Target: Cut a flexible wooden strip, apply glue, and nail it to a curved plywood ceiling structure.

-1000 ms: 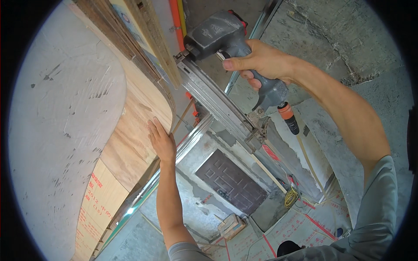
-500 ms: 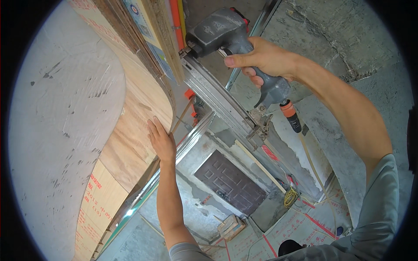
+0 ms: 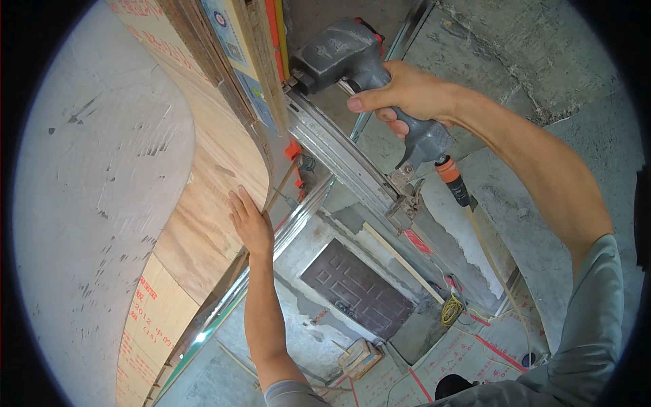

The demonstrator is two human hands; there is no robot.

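My right hand [image 3: 413, 98] is wrapped round the handle of a dark grey pneumatic nail gun [image 3: 342, 51], its thumb lying along the near side. The gun's nose points left against the edge of a layered wooden strip [image 3: 268, 74]. A long metal magazine [image 3: 346, 156] slants down and right from the nose. An orange and black hose coupling [image 3: 453, 180] hangs from the handle's base. My left hand [image 3: 251, 220] lies with its fingers stretched on a curved plywood panel [image 3: 210, 217], near its right edge. It holds nothing.
A pale curved board [image 3: 102, 176] fills the left. Shiny metal framing [image 3: 305, 214] runs behind the plywood. A tan air hose [image 3: 495, 264] trails down from the coupling. Far below are a brown panelled door [image 3: 359, 288], a wooden stool-like block [image 3: 361, 359] and coiled yellow cord [image 3: 452, 311].
The view has shifted slightly. The nail gun stays at the wooden strip's edge, and my left hand keeps its place on the plywood.
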